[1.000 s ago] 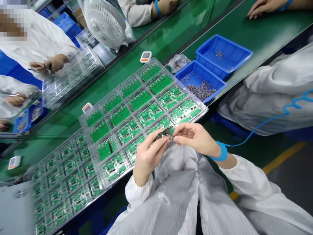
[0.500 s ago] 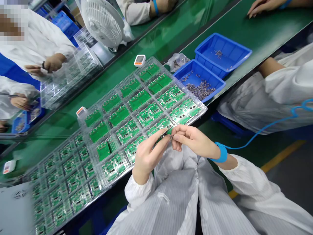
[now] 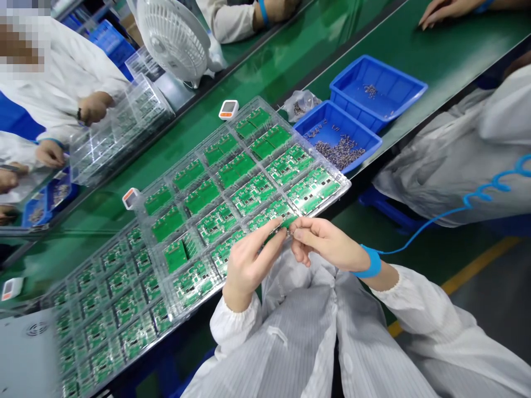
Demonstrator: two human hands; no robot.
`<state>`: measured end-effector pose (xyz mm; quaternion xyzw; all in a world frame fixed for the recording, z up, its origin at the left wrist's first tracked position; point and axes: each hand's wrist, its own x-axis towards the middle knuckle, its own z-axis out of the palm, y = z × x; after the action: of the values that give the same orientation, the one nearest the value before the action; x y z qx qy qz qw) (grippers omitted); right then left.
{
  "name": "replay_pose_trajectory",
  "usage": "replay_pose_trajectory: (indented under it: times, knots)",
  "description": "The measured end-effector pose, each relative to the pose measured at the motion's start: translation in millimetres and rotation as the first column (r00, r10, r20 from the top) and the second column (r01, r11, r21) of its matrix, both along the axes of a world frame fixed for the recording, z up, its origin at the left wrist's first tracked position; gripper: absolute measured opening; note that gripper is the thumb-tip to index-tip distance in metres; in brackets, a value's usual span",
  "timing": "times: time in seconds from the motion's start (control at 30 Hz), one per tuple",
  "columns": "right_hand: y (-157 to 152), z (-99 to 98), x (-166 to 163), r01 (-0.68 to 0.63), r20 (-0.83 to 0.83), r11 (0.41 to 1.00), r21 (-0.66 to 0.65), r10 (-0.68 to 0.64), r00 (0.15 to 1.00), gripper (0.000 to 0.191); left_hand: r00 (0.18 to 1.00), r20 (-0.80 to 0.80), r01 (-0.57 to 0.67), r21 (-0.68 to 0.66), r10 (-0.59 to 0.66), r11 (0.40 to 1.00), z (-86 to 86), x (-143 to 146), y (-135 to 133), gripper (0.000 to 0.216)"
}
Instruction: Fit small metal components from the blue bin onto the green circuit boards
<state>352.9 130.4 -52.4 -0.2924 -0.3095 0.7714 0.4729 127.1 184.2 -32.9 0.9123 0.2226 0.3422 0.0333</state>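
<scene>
My left hand [image 3: 249, 262] grips a small green circuit board [image 3: 287, 222] between thumb and fingers, just in front of my body. The board is tilted and mostly covered by my fingers. At its right end, my right hand [image 3: 321, 240] is closed in a pinch; whatever lies between its fingertips is too small and hidden to name. A blue wrist strap [image 3: 370, 262] with a coiled cord circles my right wrist. Just beyond my hands lies a clear plastic tray [image 3: 346, 185] of green circuit boards, some bare side up, others showing components.
Two blue bins [image 3: 375, 145] [image 3: 418, 91] with small metal parts stand at right, beside a plastic bag [image 3: 301, 105] of parts. A second board tray [image 3: 120, 296] lies left. White-and-orange devices [image 3: 229, 109] rest on the green belt. Co-workers' hands [image 3: 94, 108] and a fan [image 3: 172, 41] are across.
The white-and-orange devices have shifted left along the belt. More green of the held board shows, and my right hand has moved slightly left. Co-workers' hands at left have moved.
</scene>
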Motion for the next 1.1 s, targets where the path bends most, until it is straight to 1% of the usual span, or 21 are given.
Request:
replay_pose_trajectory:
  times: [0.1,0.27,0.33,0.4,0.5,0.6,0.67,0.7,0.73,0.8,0.83,0.9,0.97,1.03,1.1]
  knots:
    - [-2.8,-0.3,-4.2,-0.015,-0.033,1.0,-0.015,0.015,0.999,0.053,1.0,0.004,0.005,0.01,-0.005,1.0,-0.3,-2.4,-0.4,0.033]
    - [-13.9,-2.4,-17.9,-0.088,-0.214,0.988,-0.126,0.059,0.975,0.051,0.999,-0.017,0.052,0.022,-0.051,0.998,6.0,-6.5,-2.2,0.027]
    - [-20.2,-4.8,-23.3,-0.1,-0.206,0.986,-0.132,0.072,0.976,0.05,0.996,-0.036,0.079,0.035,-0.077,0.996,9.4,-9.3,-3.7,0.023]
    - [-26.6,-7.2,-27.4,-0.07,-0.107,0.994,-0.086,0.06,0.992,0.049,0.993,-0.059,0.103,0.049,-0.1,0.994,11.9,-12.9,-5.9,0.018]
    - [-34.2,-8.7,-31.5,0.02,0.144,0.998,0.054,-0.028,0.989,0.045,0.99,-0.087,0.114,0.059,-0.109,0.992,12.7,-18.2,-9.9,0.014]
    - [-37.7,-7.2,-35.1,0.067,0.386,0.981,0.18,-0.133,0.913,0.035,0.991,-0.094,0.104,0.064,-0.098,0.992,11.9,-22.1,-12.5,0.013]
    - [-37.6,-6.2,-38.1,0.069,0.455,0.975,0.21,-0.16,0.876,0.032,0.991,-0.091,0.101,0.073,-0.094,0.992,12.0,-24.2,-12.6,0.013]
    - [-36.9,-6.1,-39.7,0.065,0.437,0.978,0.199,-0.148,0.887,0.032,0.992,-0.09,0.099,0.08,-0.092,0.992,12.3,-25.2,-12.2,0.013]
    - [-35.9,-6.3,-41.3,0.055,0.38,0.985,0.165,-0.115,0.918,0.035,0.992,-0.089,0.1,0.087,-0.092,0.991,12.9,-26.1,-11.6,0.013]
    - [-33.5,-7.1,-44.2,0.008,0.175,0.999,0.048,-0.017,0.984,0.042,0.991,-0.092,0.102,0.1,-0.093,0.99,14.4,-27.9,-10.1,0.014]
    - [-32.4,-7.3,-45.2,-0.029,0.055,0.999,-0.017,0.03,0.998,0.045,0.991,-0.095,0.102,0.101,-0.093,0.99,15.1,-28.6,-9.5,0.014]
    - [-30.5,-6.1,-46.1,-0.111,-0.154,0.986,-0.126,0.092,0.984,0.047,0.991,-0.101,0.1,0.1,-0.09,0.99,16.0,-29.7,-8.6,0.014]
    - [-29.7,-2.4,-45.6,-0.171,-0.298,0.965,-0.197,0.107,0.948,0.046,0.991,-0.098,0.099,0.099,-0.09,0.99,16.2,-30.4,-8.2,0.015]
    - [-29.8,2.6,-44.8,-0.216,-0.395,0.945,-0.247,0.106,0.913,0.045,0.991,-0.088,0.11,0.103,-0.101,0.989,16.6,-30.9,-8.0,0.015]
    - [-30.8,6.2,-45.1,-0.234,-0.442,0.931,-0.279,0.091,0.892,0.045,0.99,-0.088,0.123,0.108,-0.114,0.987,18.1,-31.3,-7.3,0.015]
